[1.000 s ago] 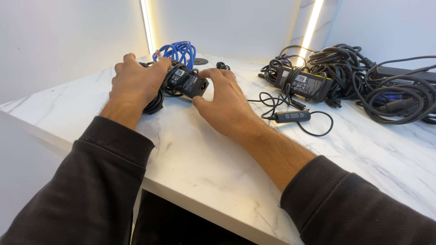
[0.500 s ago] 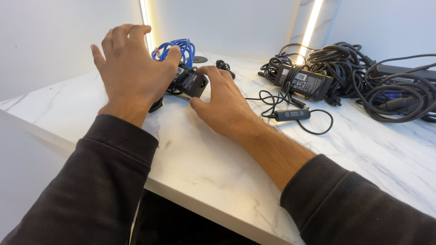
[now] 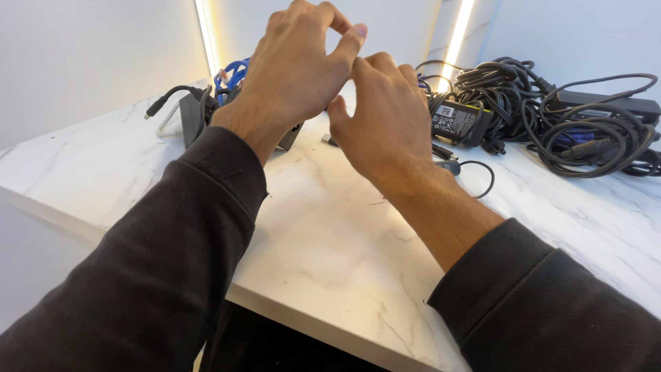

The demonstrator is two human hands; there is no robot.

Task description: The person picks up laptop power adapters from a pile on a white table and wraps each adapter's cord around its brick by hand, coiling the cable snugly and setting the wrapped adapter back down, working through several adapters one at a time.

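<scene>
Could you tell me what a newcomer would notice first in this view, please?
The two hands, left hand and right hand, raised close together mid-frame above the white marble table. At far right lies a big tangle of black cables with a power adapter; behind the left hand sits a blue cable coil.

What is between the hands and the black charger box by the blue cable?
Nothing visible blocks it. The left hand and right hand are raised just in front of the black charger box, hiding part of it.
</scene>
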